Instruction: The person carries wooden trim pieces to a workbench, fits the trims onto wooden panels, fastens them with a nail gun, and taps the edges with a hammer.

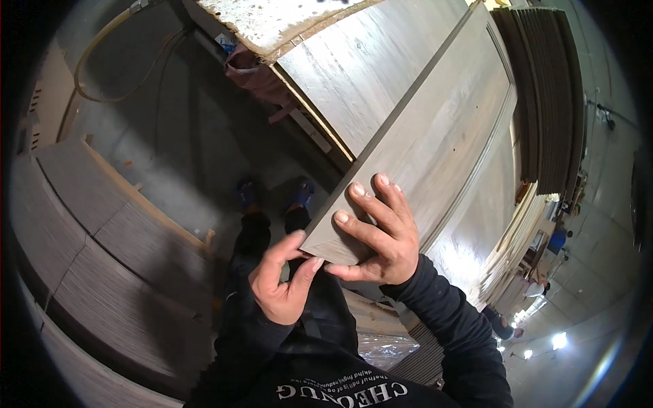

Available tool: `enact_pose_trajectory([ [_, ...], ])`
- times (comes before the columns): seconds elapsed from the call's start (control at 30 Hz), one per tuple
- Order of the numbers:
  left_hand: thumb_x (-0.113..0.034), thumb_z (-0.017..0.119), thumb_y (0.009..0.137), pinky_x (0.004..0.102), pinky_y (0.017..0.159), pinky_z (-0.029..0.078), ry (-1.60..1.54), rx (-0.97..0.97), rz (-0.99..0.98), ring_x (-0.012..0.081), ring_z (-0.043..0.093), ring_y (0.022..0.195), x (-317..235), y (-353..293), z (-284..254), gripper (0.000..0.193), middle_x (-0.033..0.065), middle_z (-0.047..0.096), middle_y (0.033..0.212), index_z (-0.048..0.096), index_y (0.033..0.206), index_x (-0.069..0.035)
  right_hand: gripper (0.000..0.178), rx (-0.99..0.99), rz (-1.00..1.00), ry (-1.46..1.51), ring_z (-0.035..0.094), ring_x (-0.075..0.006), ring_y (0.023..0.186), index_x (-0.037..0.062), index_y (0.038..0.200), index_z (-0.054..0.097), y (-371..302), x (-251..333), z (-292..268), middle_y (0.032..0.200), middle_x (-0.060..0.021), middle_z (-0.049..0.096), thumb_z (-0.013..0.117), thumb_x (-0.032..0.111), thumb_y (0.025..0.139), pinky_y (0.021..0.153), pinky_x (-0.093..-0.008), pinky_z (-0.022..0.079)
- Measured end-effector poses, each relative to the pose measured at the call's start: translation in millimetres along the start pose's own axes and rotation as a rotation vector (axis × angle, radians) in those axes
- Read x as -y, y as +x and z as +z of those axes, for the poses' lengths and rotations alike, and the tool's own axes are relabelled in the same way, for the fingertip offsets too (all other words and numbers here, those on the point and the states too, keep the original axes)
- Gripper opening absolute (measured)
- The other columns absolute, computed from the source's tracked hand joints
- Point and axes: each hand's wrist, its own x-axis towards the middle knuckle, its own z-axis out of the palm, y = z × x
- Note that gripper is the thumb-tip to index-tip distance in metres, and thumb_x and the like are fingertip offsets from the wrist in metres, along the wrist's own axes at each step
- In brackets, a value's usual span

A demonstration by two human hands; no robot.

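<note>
Grey panel, corner in pinch of left grip, end in clasp of right grip

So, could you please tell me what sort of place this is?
Probably a woodworking workshop: the wood-grained panel, stacked boards at left and dark stack at upper right suggest it.
</note>
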Motion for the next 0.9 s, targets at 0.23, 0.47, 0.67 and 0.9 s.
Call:
enact_pose_trajectory([
  [0.23,-0.002,0.073,0.079,0.0269,0.075,0.050,0.039,-0.050,0.055,0.0179,0.066,0.083,3.0,4.5,0.4,0.029,0.0144,0.068,0.094,0.062,0.106,0.001,0.062,0.029,0.016,-0.030,0.041,-0.0349,0.130,0.0253,0.119,0.064,-0.4,0.8,-1.0,0.135,-0.0065,0.051,0.073,0.056,0.066,0.106,-0.0506,0.029],
  [0.47,-0.004,0.072,0.081,0.0253,0.071,0.048,-0.045,-0.043,0.016,0.0149,0.062,0.076,7.1,6.3,-4.3,0.025,0.0110,0.066,0.086,0.063,0.104,0.000,0.058,0.086,-0.010,-0.118,0.035,-0.0319,0.132,0.0330,0.124,0.060,3.4,2.8,-2.8,0.137,-0.0063,0.047,0.058,0.065,0.075,0.108,-0.0480,0.022],
  [0.67,-0.004,0.071,0.081,0.0251,0.070,0.047,-0.064,-0.010,-0.049,0.0149,0.061,0.075,2.3,8.1,-7.9,0.020,0.0110,0.066,0.085,0.063,0.099,0.000,0.058,0.151,-0.021,-0.105,0.026,-0.0359,0.138,0.0284,0.123,0.061,8.1,0.4,-1.3,0.143,-0.0076,0.042,0.054,0.064,0.078,0.112,-0.0522,0.007],
  [0.9,-0.002,0.069,0.083,0.0259,0.077,0.050,-0.223,0.102,-0.047,0.0156,0.064,0.088,-3.4,16.6,-3.2,0.032,0.0122,0.065,0.097,0.055,0.111,0.002,0.058,0.191,-0.042,-0.137,0.023,-0.0355,0.139,0.0274,0.126,0.059,10.0,1.4,-4.3,0.145,-0.0052,0.041,0.051,0.061,0.079,0.112,-0.0536,0.003],
])
